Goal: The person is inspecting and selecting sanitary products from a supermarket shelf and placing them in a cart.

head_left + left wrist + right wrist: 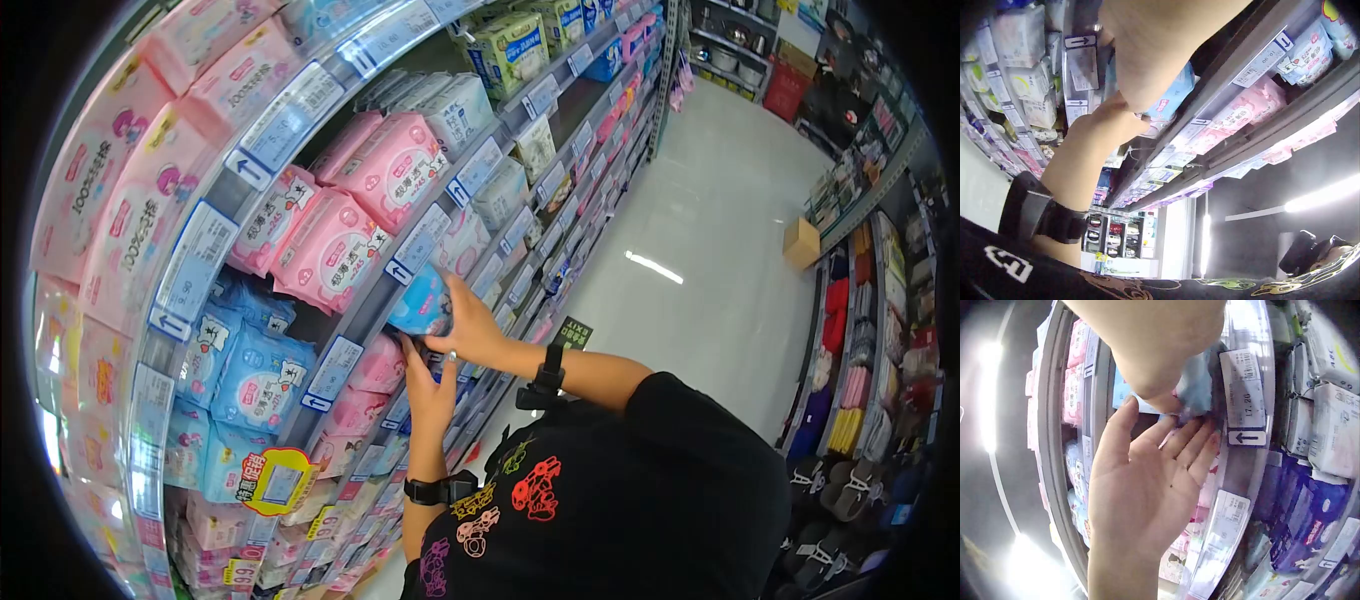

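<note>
At the shelf's front edge, a blue pack of sanitary pads (418,302) sits under my right hand (474,325). The right hand grips it, fingers bent over its near side; part of the same pack (1175,94) shows behind that hand in the left wrist view. My left hand (430,395) is just below, its fingers extended up toward the pack's underside. In the right wrist view the left hand (1154,478) shows its palm, fingers fairly straight, tips right at the pack. Pink packs (380,362) lie beside the left hand's fingers.
Pink packs (335,250) and light blue packs (262,375) fill the shelves at left. Price tags (420,243) line the shelf rails. A yellow promotion sign (275,482) sticks out below. Behind runs an aisle floor (690,220), with a cardboard box (801,243) across it.
</note>
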### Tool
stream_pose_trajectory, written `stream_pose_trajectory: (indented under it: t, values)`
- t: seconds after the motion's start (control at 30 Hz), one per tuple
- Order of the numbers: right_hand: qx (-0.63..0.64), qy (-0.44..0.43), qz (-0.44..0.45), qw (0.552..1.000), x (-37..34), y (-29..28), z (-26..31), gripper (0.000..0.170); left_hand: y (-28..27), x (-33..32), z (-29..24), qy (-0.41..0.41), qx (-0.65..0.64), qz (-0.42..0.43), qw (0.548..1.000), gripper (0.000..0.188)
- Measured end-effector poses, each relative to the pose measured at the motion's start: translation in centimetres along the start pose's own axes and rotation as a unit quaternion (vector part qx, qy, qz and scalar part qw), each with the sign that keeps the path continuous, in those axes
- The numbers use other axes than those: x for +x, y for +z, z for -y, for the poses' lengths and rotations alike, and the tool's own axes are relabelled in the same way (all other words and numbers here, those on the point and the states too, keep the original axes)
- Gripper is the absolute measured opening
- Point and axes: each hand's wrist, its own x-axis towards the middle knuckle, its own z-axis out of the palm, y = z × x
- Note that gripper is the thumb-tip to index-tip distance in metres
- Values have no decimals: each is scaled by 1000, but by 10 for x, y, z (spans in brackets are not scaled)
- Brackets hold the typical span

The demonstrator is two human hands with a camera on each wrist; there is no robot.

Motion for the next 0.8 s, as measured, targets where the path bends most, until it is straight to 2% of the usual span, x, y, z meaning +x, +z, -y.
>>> stream_pose_trajectory:
  t: [0.1,0.13,0.2,0.4,0.5,0.57,0.6,0.63,0.7,0.8]
  values:
    - [-30,-71,-23,997,13,11,-6,88,-2,1,2,-23,-6,5,1000,74]
    - [-51,-66,-18,996,16,16,-11,88,-2,2,3,-28,-23,7,999,74]
    - [-94,-53,-9,994,21,27,-17,87,-3,2,5,-37,-48,13,998,76]
    - [-270,68,145,950,49,47,-13,82,-6,4,3,-38,-42,43,997,78]
    - [-336,20,166,927,61,63,-28,63,-6,7,12,-17,-7,59,998,76]
    - [-331,2,214,919,71,67,-40,48,-6,4,24,3,56,55,997,75]
    - [-325,-11,242,914,75,73,-45,41,-6,2,21,-12,76,51,996,75]
    - [-300,-51,181,935,76,84,-59,31,-6,2,23,7,108,53,993,75]
    - [-318,-111,103,936,79,97,-71,30,-8,1,20,21,178,48,983,72]
    - [-303,-83,173,933,79,79,-62,26,-9,-1,18,23,182,33,982,64]
